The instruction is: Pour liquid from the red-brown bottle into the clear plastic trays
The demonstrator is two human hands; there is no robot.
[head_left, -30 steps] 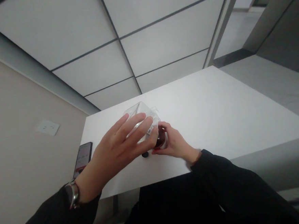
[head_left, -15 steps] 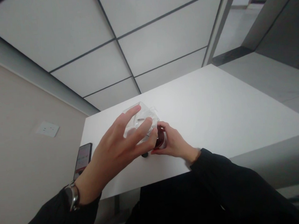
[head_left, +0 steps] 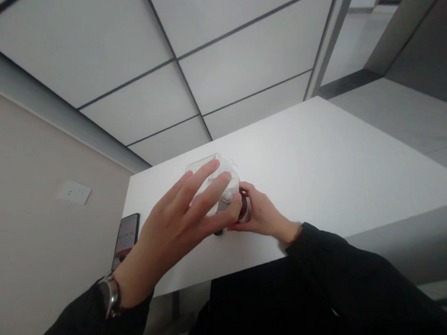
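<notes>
My left hand [head_left: 190, 215] is wrapped over a clear plastic container [head_left: 204, 164], its fingers spread across the side facing me. Something whitish and crinkled shows inside or against the container; I cannot make out what it is. Right beside it, my right hand [head_left: 260, 211] curls around a dark red round jar [head_left: 243, 207], mostly covered by both hands. The container's edge meets or overlaps the jar's near top; whether they touch is hidden. Under my left hand a small black object [head_left: 218, 232] peeks out on the table.
A white table [head_left: 303, 167] spreads out to the right. On its left side lies a phone [head_left: 126, 238] with a lit screen, partly behind my left wrist. A panelled partition [head_left: 247, 64] rises at the back edge, and a beige wall with a socket [head_left: 74, 192] stands at the left.
The clear container and my left hand have shifted slightly to the right, and the left fingers have moved a little over it. My right hand stays around the jar.
</notes>
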